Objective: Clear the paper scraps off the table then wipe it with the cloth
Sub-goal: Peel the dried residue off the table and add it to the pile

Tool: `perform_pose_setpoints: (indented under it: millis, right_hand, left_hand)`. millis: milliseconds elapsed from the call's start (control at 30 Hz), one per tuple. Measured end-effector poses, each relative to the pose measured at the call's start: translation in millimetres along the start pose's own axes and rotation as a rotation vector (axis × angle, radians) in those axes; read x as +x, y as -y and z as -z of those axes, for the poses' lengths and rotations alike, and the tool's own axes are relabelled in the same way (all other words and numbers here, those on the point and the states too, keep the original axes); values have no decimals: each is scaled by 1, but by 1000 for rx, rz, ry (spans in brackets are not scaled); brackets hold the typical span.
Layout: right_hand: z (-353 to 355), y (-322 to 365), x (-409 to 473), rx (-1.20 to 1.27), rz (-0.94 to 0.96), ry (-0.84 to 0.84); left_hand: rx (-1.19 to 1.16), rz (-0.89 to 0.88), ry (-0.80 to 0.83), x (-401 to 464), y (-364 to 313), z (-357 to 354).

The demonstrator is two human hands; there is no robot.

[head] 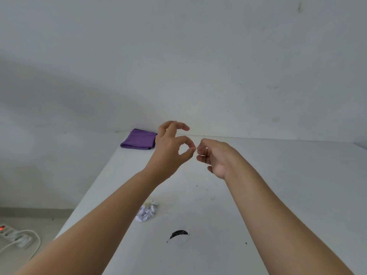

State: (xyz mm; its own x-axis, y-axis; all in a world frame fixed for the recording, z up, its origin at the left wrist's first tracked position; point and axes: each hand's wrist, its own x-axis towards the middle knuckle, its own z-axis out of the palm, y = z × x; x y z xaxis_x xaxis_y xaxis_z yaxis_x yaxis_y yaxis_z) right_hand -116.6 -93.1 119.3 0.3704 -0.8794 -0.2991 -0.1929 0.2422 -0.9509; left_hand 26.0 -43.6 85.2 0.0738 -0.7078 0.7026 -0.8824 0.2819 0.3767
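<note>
Watching both hands raised mid-table; left hand (pixel 170 149) pinches thumb to forefinger, contents unclear; right hand (pixel 214 157) curls on a pale sliver; paper scraps (pixel 147 212) lie at 7 o'clock, nearer my left; cloth (pixel 139 139) at 11.

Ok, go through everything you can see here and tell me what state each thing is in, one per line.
Left hand: raised above the table, thumb and forefinger pinched, nothing visible between them.
Right hand: raised, fingers curled, contents unclear.
Purple cloth: folded, at the table's far left corner, untouched.
Paper scraps: crumpled in a pile, not yet cleared.
Table: smudged, dark mark near the front.
Power strip: on the floor, red light on.
</note>
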Motion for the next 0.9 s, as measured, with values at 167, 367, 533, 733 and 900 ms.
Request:
perform_pose_setpoints:
  millis: [167, 367, 533, 733, 900]
  right_hand:
    - [-14, 8, -4, 28, -79, 73]
    - [-33, 11, -7, 49, -82, 110]
    - [-44, 13, -8, 39, -84, 133]
    - [-53, 12, -8, 35, -88, 161]
    - [-56, 8, -5, -91, -29, 147]
  left_hand:
    - [84, -85, -84, -5, 5, 16]
    - [31, -88, -130, -11, 14, 32]
    - [61, -92, -140, -14, 22, 40]
    - [46, -76, -130, -17, 27, 49]
    - [79, -40, -9, -21, 37, 53]
